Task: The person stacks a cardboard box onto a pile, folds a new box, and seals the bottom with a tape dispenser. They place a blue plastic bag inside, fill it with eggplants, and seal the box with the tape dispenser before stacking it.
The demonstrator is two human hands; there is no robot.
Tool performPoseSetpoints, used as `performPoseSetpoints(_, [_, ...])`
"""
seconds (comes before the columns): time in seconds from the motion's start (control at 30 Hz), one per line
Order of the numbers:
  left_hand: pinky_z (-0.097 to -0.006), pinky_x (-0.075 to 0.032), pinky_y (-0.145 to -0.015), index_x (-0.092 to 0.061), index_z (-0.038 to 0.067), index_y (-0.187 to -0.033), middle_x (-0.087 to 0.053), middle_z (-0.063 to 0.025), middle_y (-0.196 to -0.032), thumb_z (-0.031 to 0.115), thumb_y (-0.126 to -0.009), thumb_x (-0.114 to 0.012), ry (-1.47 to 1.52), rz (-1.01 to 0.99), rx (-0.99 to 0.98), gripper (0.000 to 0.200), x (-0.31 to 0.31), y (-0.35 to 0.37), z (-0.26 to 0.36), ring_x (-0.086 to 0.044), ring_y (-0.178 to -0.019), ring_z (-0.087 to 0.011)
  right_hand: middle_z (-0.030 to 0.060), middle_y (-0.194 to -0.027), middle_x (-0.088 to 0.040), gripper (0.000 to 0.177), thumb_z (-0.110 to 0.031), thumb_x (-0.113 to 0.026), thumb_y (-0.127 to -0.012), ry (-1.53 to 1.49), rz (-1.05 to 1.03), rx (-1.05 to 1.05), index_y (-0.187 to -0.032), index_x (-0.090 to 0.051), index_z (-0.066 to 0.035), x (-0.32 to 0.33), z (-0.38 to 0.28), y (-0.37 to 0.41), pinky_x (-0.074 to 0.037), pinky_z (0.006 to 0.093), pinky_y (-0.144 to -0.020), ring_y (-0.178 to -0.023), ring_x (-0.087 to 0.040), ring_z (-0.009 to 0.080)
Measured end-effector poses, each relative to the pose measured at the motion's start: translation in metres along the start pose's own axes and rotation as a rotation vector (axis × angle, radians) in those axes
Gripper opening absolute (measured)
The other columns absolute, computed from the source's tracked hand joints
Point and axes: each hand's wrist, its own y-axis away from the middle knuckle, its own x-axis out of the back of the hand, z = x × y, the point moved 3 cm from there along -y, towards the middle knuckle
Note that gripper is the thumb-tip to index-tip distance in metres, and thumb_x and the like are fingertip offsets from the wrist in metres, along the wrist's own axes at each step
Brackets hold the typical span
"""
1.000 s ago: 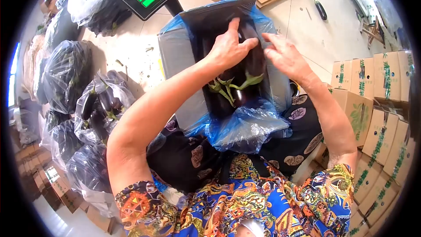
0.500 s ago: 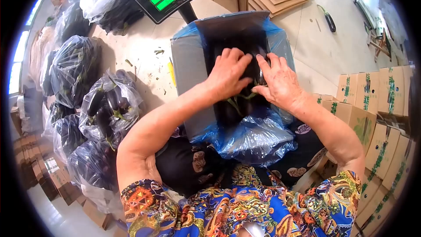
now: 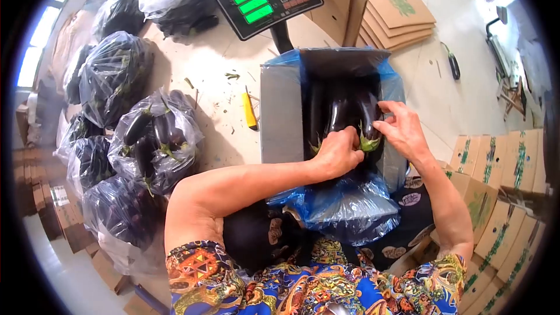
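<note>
A cardboard box (image 3: 281,114) lined with blue plastic (image 3: 350,213) stands in front of me, with dark eggplants (image 3: 339,108) lying inside. My left hand (image 3: 339,153) is over the lower part of the box, its fingers curled at the stem end of an eggplant; what they grip is hidden. At the right side of the box, my right hand (image 3: 402,131) touches the rightmost eggplant (image 3: 366,111) with thumb and fingers apart. The green cap of that eggplant lies between my two hands.
Bagged eggplants (image 3: 154,140) lie on the left. A scale display (image 3: 268,0) rises behind the box. A yellow-handled knife (image 3: 249,111) is on the floor. Flat cardboard (image 3: 399,9) lies at the back, a loose eggplant (image 3: 453,64) right of it, and boxes (image 3: 499,163) stand at the right.
My left hand has moved down toward the stem ends, and my right hand has shifted to the box's right side. More of the eggplants shows. The view has shifted, so the surroundings sit lower and farther right.
</note>
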Motion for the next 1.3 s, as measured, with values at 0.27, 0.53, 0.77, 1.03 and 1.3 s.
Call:
performPoseSetpoints(0.27, [-0.0322, -0.056, -0.059, -0.041, -0.001, -0.101, -0.060, -0.0115, -0.080, 0.001, -0.089, -0.055, 0.338, -0.019, 0.019, 0.019, -0.037, -0.002, -0.008, -0.066, -0.066, -0.0203, 0.0166, -0.102, -0.053, 0.050, -0.007, -0.075, -0.066, 0.108, 0.049, 0.131, -0.112, -0.057, 0.001, -0.006, -0.015, 0.002, -0.052, 0.0358, -0.075, -0.084, -0.058, 0.0280])
performPoseSetpoints(0.53, [-0.0338, -0.057, -0.071, -0.041, -0.002, -0.107, -0.062, -0.0162, -0.090, 0.006, -0.087, -0.051, 0.454, -0.107, 0.031, 0.024, -0.046, -0.012, -0.033, -0.067, -0.077, -0.0232, 0.0168, -0.102, -0.053, 0.044, -0.002, -0.070, -0.067, -0.028, -0.112, 0.135, -0.110, -0.058, -0.001, -0.013, -0.016, -0.008, -0.049, 0.0382, -0.081, -0.092, -0.057, 0.0320])
performPoseSetpoints(0.77, [-0.0480, -0.052, -0.071, -0.054, -0.005, -0.103, -0.063, -0.0294, -0.087, 0.018, -0.085, -0.063, -0.419, -0.292, -0.211, 0.030, -0.016, 0.016, 0.001, -0.064, -0.078, -0.0438, 0.0195, -0.104, -0.049, 0.044, 0.005, -0.069, -0.068, 0.264, -0.119, 0.327, -0.109, -0.053, -0.004, -0.023, -0.016, 0.000, -0.047, 0.0452, -0.084, -0.098, -0.053, 0.0410])
performPoseSetpoints(1.03, [-0.0468, -0.052, -0.069, -0.061, -0.001, -0.092, -0.065, -0.0205, -0.079, 0.020, -0.085, -0.064, -0.384, -0.431, -0.425, 0.022, 0.033, 0.034, 0.048, -0.065, -0.078, -0.0399, 0.0193, -0.101, -0.054, 0.034, -0.003, -0.071, -0.074, 0.231, -0.070, 0.358, -0.105, -0.057, -0.002, -0.014, -0.021, -0.002, -0.049, 0.0453, -0.080, -0.093, -0.056, 0.0399])
performPoseSetpoints(1.3, [-0.0449, -0.051, -0.071, -0.057, -0.001, -0.113, -0.063, -0.0207, -0.093, 0.017, -0.088, -0.062, -0.309, -0.462, -0.440, 0.031, 0.065, 0.037, 0.075, -0.063, -0.084, -0.0384, 0.0072, -0.106, -0.058, 0.034, -0.012, -0.067, -0.085, -0.040, 0.195, -0.042, -0.116, -0.059, -0.002, 0.054, 0.004, 0.002, -0.049, 0.0301, -0.077, -0.090, -0.056, 0.0150])
